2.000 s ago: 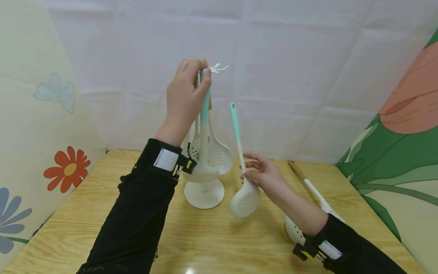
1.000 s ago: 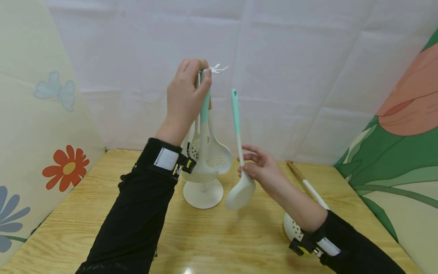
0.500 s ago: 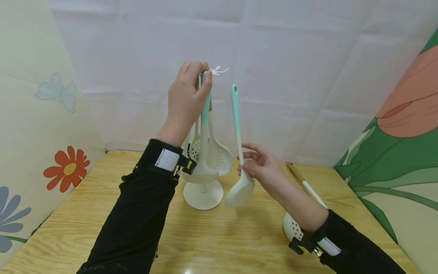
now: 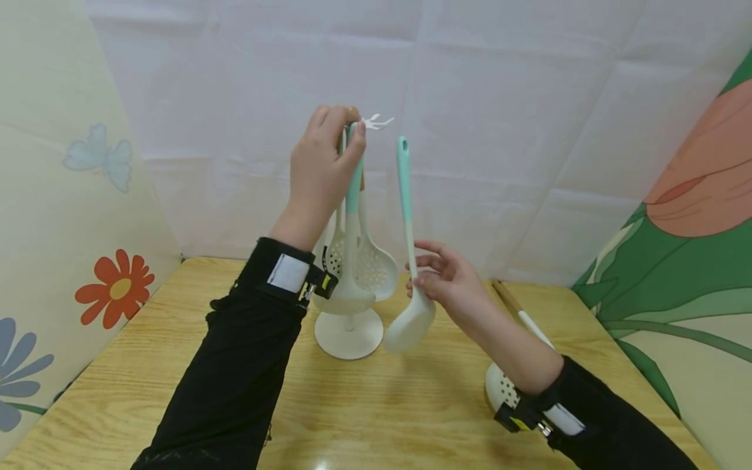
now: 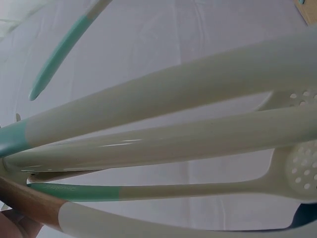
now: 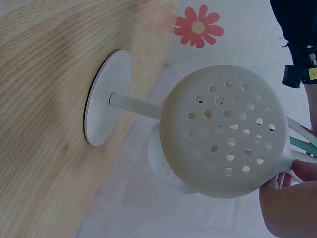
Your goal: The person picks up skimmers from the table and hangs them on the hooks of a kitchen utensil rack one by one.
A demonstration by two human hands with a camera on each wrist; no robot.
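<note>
Two hands at the rack, one skimmer to hang

We pinch the hung handles at the rack [image 4: 350, 329] top with left hand [image 4: 320, 171] fingers. Right hand [image 4: 448, 282] fingers pinch the skimmer [image 4: 405, 222] low on its stem, upright, just beside the rack, above the worktop [image 4: 382, 405]. Next we judge its handle hole must meet a hook. Since two seconds ago the skimmer has risen and turned.

Lighting is bright and even, pretty soft shadows all round; there's a small glare spot on the table [image 4: 322, 464] near the bottom edge; the left wrist view is super close with smeary, soft handles [image 5: 163, 99]; the right wrist view is tilted sideways but sharp enough.
</note>
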